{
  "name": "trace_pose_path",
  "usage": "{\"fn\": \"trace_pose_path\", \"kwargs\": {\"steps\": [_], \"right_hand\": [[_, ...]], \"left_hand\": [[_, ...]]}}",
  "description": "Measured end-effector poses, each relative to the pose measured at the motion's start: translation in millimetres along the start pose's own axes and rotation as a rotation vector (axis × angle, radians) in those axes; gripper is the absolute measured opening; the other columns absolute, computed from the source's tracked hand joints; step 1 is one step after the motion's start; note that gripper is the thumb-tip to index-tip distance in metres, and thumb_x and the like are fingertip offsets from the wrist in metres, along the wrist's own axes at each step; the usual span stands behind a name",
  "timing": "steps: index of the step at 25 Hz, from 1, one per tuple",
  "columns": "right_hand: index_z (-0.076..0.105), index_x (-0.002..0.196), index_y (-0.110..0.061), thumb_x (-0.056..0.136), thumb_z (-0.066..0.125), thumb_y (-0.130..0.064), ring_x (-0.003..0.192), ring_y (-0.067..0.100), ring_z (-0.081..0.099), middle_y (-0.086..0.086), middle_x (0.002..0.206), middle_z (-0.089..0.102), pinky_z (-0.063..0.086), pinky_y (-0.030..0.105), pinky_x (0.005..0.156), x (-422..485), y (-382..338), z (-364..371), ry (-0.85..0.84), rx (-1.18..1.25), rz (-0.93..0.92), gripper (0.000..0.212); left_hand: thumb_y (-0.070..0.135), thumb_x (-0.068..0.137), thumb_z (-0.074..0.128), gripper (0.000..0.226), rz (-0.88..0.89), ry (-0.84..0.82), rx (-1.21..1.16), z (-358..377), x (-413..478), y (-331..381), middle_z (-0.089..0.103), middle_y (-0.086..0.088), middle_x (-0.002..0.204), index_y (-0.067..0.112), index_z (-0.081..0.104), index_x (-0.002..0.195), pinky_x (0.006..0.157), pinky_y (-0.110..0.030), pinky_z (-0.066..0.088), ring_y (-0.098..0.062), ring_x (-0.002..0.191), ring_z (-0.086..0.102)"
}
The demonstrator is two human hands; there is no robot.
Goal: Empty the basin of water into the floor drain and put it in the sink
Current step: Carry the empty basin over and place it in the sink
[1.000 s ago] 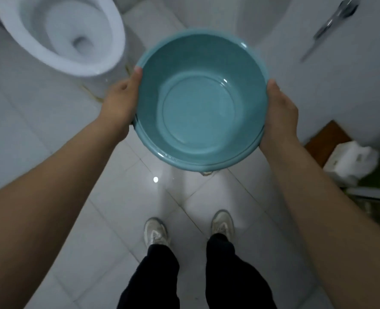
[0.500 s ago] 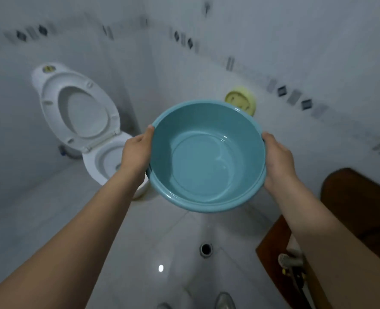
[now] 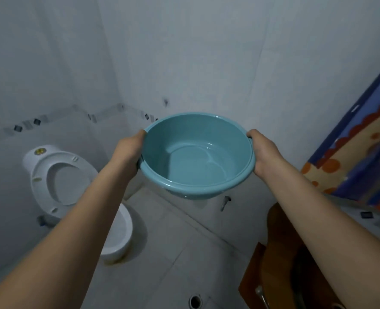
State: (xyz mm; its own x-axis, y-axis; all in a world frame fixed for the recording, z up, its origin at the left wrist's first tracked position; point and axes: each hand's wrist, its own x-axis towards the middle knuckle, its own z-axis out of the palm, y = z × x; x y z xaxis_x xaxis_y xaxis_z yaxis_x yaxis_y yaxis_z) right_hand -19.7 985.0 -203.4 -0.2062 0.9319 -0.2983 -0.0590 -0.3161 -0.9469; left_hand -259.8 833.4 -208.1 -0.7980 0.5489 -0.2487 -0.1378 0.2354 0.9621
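Two hands: both grip one teal basin, raised in front of the white tiled wall (image 3: pixel 207 52).
Floor (image 3: pixel 173 253): pale tiles, well below the fingers.
Toilet (image 3: pixel 73 192): white, seat lifted, below and to the left of the left-hand fingers, partly hidden by the left forearm.
Patterned cloth (image 3: pixel 358 152): blue and orange, off to the right of the right-hand fingers.
Wooden piece (image 3: pixel 280 264): brown, low under the right forearm.
Basin (image 3: pixel 198 157): held in the air between the two sets of fingers, mouth tilted toward the camera; whether water lies in its bottom cannot be told.
Left hand (image 3: pixel 129 150): clamped on the basin's left rim, thumb along the top edge, fingers hidden under the rim.
Right hand (image 3: pixel 263 150): clamped on the right rim, thumb over the edge, fingers out of sight behind the wall of the basin.
Floor drain (image 3: pixel 195 301): small round opening at the bottom edge, far beneath the fingers and the basin.
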Motion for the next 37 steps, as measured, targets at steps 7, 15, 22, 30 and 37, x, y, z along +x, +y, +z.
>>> {"fn": "trace_pose_path", "kwargs": {"steps": [7,15,22,30,37], "right_hand": [[0.061,0.080,-0.013,0.080,0.053,-0.020,0.070,0.025,0.057,0.008,0.077,0.060,0.044,0.040,0.071,-18.8,-52.1,-23.9,0.060,-0.004,-0.058,0.010],[0.065,0.085,-0.009,0.085,0.053,-0.019,0.070,0.024,0.062,0.007,0.079,0.064,0.053,0.035,0.070,-27.3,-54.1,-52.6,0.151,0.040,-0.080,0.015],[0.066,0.090,-0.009,0.084,0.056,-0.022,0.075,0.025,0.062,0.010,0.086,0.065,0.053,0.037,0.070,-47.8,-35.0,-88.2,0.279,0.078,-0.078,0.017],[0.073,0.100,-0.008,0.089,0.059,-0.027,0.073,0.025,0.072,0.008,0.083,0.077,0.059,0.038,0.067,-82.7,8.3,-155.1,0.457,0.129,-0.074,0.026],[0.074,0.083,-0.018,0.086,0.059,-0.033,0.060,0.016,0.072,0.002,0.077,0.078,0.050,0.023,0.045,-111.0,63.7,-256.1,0.509,0.101,-0.028,0.022]], "left_hand": [[0.032,0.083,0.057,0.029,0.063,-0.088,-0.037,23.3,-10.6,55.4,0.069,-0.009,0.073,0.008,0.070,0.093,0.056,-0.030,0.050,-0.024,0.054,0.062],[0.030,0.086,0.055,0.032,0.048,-0.203,-0.025,47.8,-18.1,54.1,0.069,-0.011,0.079,0.005,0.068,0.102,0.057,-0.030,0.050,-0.025,0.059,0.063],[0.029,0.087,0.053,0.029,0.065,-0.332,0.031,69.3,-35.0,41.8,0.066,-0.012,0.078,0.006,0.068,0.097,0.051,-0.027,0.045,-0.025,0.055,0.059],[0.032,0.083,0.056,0.029,0.040,-0.489,0.138,119.3,-60.8,-0.4,0.068,-0.013,0.073,0.006,0.069,0.085,0.062,-0.038,0.047,-0.028,0.063,0.061],[0.034,0.088,0.051,0.038,0.117,-0.518,0.233,188.0,-128.2,-58.4,0.071,-0.016,0.074,0.003,0.068,0.077,0.060,-0.040,0.048,-0.031,0.068,0.064]]}}
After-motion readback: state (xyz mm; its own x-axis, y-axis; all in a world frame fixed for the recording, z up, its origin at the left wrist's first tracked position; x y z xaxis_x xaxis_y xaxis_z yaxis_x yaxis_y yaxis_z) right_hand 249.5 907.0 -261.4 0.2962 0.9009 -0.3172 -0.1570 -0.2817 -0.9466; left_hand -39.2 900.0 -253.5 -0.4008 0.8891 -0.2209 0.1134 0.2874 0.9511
